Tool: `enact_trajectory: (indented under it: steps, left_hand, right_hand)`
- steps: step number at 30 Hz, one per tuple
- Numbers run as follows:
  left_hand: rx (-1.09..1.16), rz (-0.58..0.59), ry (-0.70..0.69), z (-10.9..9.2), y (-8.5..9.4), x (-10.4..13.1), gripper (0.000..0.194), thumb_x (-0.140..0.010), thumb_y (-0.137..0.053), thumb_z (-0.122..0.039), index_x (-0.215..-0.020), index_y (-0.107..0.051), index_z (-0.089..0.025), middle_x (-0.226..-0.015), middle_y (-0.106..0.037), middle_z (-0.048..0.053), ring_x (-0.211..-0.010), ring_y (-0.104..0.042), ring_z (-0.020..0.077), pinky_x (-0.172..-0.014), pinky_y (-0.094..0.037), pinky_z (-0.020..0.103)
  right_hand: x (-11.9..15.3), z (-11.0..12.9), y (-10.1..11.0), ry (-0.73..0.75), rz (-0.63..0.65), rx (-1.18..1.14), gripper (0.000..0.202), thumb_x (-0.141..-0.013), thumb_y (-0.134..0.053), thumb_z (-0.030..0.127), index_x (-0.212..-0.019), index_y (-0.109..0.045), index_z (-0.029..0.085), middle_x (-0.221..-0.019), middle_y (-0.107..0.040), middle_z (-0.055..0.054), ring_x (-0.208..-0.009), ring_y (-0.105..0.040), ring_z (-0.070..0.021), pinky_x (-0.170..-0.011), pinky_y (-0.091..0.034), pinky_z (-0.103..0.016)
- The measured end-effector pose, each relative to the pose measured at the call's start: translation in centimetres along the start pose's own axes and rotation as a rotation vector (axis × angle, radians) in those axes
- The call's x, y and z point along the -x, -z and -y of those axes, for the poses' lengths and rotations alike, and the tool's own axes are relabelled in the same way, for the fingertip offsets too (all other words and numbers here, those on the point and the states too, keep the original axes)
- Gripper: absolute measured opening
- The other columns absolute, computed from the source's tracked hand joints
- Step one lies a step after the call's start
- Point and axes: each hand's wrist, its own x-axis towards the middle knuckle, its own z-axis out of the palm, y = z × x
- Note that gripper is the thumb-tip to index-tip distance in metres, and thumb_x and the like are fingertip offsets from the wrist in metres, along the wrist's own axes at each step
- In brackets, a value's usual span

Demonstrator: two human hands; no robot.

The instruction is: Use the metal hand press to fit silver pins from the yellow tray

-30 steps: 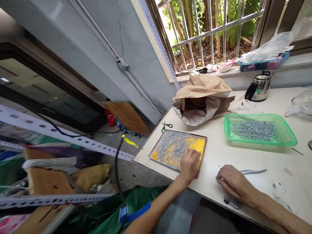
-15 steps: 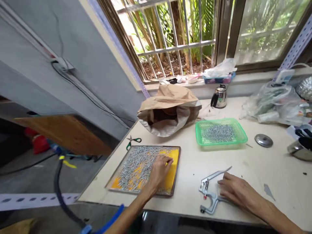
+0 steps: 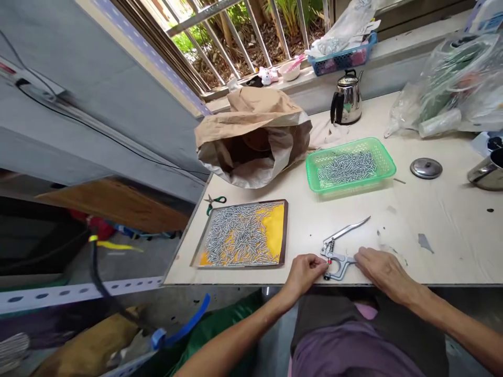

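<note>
My left hand is closed in a pinch at the jaw of the snap-fastener pliers; whatever its fingertips hold is too small to make out. The pliers lie near the table's front edge, their upper handle raised and a red tip showing in the jaw. My right hand is wrapped around the end of their lower handle. Left of the hands is a shallow tray with a yellow bottom, strewn with small silvery metal pieces. Beyond the pliers sits a green plastic basket holding more such pieces.
Scissors lie behind the tray's left corner. A big brown paper bag gapes behind it. Toward the back stand a steel kettle and plastic bags. A round lid and steel pot are at the right.
My left hand has gone from the tray, rightward to the pliers' jaw. My right hand has stayed at the lower handle. The view has tilted down.
</note>
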Motion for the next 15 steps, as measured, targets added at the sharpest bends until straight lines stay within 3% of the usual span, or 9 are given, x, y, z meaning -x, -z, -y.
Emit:
enact_trajectory:
  steps: [6, 12, 15]
  left_hand:
    - [0.023, 0.106, 0.126, -0.13, -0.22, 0.12, 0.026, -0.069, -0.061, -0.034, -0.073, -0.067, -0.01, -0.046, -0.048, -0.006, -0.037, -0.039, 0.0071, -0.036, -0.032, 0.019]
    - [0.062, 0.179, 0.2, -0.54, -0.26, 0.01, 0.025, -0.066, -0.066, -0.037, -0.064, -0.061, -0.012, -0.042, -0.045, -0.007, -0.036, -0.043, 0.0071, -0.034, -0.036, 0.018]
    - [0.068, 0.16, 0.19, -0.42, -0.51, 0.23, 0.025, -0.066, -0.068, -0.037, -0.064, -0.06, -0.013, -0.041, -0.046, -0.007, -0.036, -0.045, 0.0075, -0.034, -0.037, 0.017]
  right_hand:
    - [0.5, 0.2, -0.15, 0.062, -0.093, 0.099, 0.027, -0.08, -0.037, -0.004, -0.074, -0.046, 0.02, -0.07, -0.054, -0.001, -0.058, -0.046, -0.015, -0.052, -0.029, -0.029]
    - [0.11, -0.02, 0.41, 0.049, 0.015, 0.069, 0.025, -0.078, -0.042, -0.004, -0.075, -0.046, 0.021, -0.074, -0.056, -0.002, -0.062, -0.048, -0.0161, -0.052, -0.029, -0.029]
    - [0.06, 0.05, 0.51, 0.043, 0.037, 0.079, 0.026, -0.077, -0.042, -0.004, -0.076, -0.047, 0.021, -0.074, -0.056, -0.002, -0.064, -0.048, -0.0166, -0.052, -0.029, -0.029]
